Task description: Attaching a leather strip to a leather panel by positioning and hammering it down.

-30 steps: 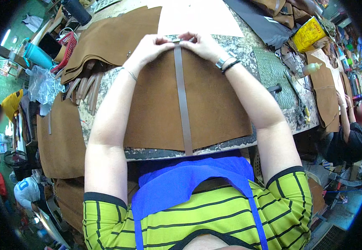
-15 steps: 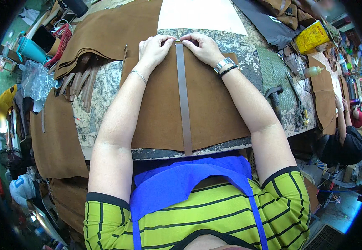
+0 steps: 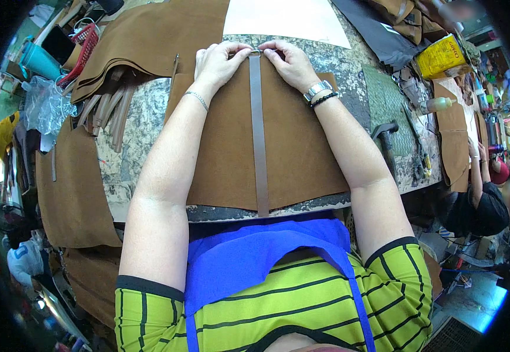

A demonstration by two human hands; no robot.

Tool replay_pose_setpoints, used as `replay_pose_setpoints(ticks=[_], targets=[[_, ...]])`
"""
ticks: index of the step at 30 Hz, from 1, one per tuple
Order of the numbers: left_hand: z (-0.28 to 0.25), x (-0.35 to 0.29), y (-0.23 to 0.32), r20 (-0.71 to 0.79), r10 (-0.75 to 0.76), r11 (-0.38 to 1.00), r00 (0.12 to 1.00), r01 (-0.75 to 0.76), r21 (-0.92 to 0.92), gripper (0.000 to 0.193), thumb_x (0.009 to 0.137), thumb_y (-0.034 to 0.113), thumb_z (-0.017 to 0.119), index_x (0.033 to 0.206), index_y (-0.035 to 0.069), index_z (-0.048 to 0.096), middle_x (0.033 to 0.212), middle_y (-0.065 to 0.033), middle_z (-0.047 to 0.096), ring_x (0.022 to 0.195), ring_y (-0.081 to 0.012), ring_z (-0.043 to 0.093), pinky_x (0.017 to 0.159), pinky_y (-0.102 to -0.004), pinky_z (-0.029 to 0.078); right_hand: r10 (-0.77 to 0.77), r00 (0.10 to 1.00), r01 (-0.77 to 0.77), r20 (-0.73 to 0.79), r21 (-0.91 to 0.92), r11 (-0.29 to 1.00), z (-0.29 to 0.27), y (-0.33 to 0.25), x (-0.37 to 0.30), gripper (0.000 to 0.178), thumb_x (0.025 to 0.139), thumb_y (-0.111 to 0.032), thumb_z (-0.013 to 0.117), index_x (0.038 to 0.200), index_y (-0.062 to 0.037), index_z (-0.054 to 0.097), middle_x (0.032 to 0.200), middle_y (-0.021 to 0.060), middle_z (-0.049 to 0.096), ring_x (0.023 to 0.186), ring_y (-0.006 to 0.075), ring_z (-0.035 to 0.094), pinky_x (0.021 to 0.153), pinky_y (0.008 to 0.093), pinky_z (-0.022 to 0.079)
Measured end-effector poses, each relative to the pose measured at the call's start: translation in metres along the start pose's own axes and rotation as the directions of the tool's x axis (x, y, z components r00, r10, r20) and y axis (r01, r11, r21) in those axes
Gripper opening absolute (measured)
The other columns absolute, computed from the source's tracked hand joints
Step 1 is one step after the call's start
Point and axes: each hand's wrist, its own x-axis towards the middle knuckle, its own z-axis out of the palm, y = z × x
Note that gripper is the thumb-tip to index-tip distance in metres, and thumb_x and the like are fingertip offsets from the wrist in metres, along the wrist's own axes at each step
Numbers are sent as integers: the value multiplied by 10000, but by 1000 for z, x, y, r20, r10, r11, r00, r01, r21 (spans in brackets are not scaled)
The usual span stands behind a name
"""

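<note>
A long grey-brown leather strap (image 3: 258, 135) lies lengthwise down the middle of a large brown leather piece (image 3: 222, 155), its near end reaching past the bench edge. At the strap's far end sits a small brass-coloured metal ring (image 3: 255, 52). My left hand (image 3: 222, 63) pinches that ring from the left, thumb against forefinger. From the right, my right hand (image 3: 290, 63) pinches its other side in the same way. The fingertips partly cover the ring, so its full shape is hidden. Both forearms extend over the leather piece.
Stacked brown leather (image 3: 149, 41) and loose straps (image 3: 111, 111) lie on the left, beside a clear plastic bag (image 3: 46, 108) and a red basket (image 3: 85, 56). To the right are a hammer (image 3: 386, 138), a glue bottle (image 3: 438, 104) and a yellow packet (image 3: 441, 57). A co-worker's arms (image 3: 476, 167) show farther right.
Both hands have shifted slightly at the strap's far end, and the metal ring shows more clearly between the fingertips. The view has moved a little.
</note>
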Motion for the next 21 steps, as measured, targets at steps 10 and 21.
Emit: replay_pose_setpoints(ticks=[10, 21], targets=[[-4, -1, 6, 24, 81, 997, 996, -81, 14, 256, 914, 385, 560, 1034, 230, 725, 996, -15, 706, 878, -167, 656, 876, -318, 456, -22, 1000, 23, 2, -89, 996, -3, -3, -2, 211, 907, -229, 576, 1032, -94, 677, 973, 99, 668, 896, 243, 633, 800, 346, 494], [0, -1, -5, 45, 115, 992, 992, -117, 55, 273, 923, 442, 514, 1055, 308, 711, 1069, 29, 676, 1029, -177, 594, 954, -379, 326, -441, 897, 433, 45, -297, 851, -2, -17, -11, 231, 878, -249, 626, 1038, -93, 684, 1065, 99, 646, 983, 265, 612, 869, 366, 484]])
